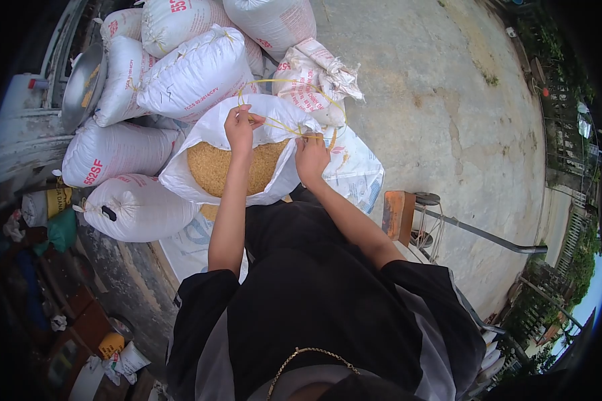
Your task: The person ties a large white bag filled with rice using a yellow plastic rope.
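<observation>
1. The left hand (239, 130) is raised over the open sack, its thumb and fingers pinched narrowly on a yellow cord (274, 81).
2. The right hand (312, 155) is at the right-hand edge of the open sack, its fingers closed on the same cord; whether it also grips the sack's cloth, one cannot tell.
3. Between the two hands the cord runs across the open sack, and a loose loop of it arcs over the sack's far side.
4. The open sack (264, 103) stands directly in front of the person, white, its mouth spread wide.
5. Inside the open sack lies golden-brown grain (267, 166), partly hidden by the left forearm.
6. Under and to the right of the open sack spreads a white and blue printed sheet (358, 167).
7. Just beyond the open sack, towards its right, is a crumpled sack with red print (308, 77).
8. To the left of the open sack lie a full sack marked 552SF (117, 154) and, nearer the person, another plump sack (147, 210).
9. Beyond the open sack, more filled sacks (194, 73) are heaped, with a metal basin (85, 87) at their left.
10. Well to the right of the open sack, concrete ground (448, 100) stretches away.
</observation>
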Demonstrator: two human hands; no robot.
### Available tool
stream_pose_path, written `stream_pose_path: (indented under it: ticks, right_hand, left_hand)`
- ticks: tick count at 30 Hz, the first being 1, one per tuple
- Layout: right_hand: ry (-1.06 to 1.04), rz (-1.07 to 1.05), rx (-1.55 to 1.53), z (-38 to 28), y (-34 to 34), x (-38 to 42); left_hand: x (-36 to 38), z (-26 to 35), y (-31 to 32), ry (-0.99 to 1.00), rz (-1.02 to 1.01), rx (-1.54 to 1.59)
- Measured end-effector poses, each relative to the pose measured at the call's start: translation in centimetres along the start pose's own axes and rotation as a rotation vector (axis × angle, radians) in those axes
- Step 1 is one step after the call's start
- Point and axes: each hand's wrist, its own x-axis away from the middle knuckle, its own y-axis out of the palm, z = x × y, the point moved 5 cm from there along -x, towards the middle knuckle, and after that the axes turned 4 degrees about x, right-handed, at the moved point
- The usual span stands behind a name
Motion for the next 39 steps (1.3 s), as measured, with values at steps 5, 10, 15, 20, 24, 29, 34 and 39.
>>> stream_pose_path:
  ticks: [5,10,15,20,24,29,34,39]
  right_hand:
    - [0.015,-0.041,-0.049,0.4,0.4,-0.2]
    - [-0.052,-0.140,-0.145,1.2,1.1,-0.9]
    - [-0.129,-0.353,-0.692,3.6,0.5,-0.4]
    - [-0.204,-0.477,-0.728,5.0,-0.5,-0.9]
    - [-0.186,-0.528,-0.763,6.2,-0.7,-0.6]
    - [-0.174,-0.536,-0.782,6.8,-2.2,0.1]
    - [0.149,-0.722,-1.224,6.6,-2.0,0.7]
    - [0.113,-0.721,-1.219,6.8,-2.2,1.1]
  left_hand:
    - [5.0,2.4,-2.0,-0.015,-0.084,-0.051]
    - [8.5,3.5,-1.4,0.015,-0.186,-0.032]
    - [7.0,2.9,-2.1,0.061,-0.046,-0.023]
    - [4.5,0.7,0.0,-0.015,-0.130,-0.104]
    - [3.5,-0.9,1.3,-0.027,-0.212,-0.227]
    - [4.7,-1.5,1.4,-0.079,-0.280,-0.253]
    - [5.6,-1.1,1.0,-0.102,-0.251,-0.216]
    - [4.6,-0.1,1.9,-0.021,-0.226,-0.158]
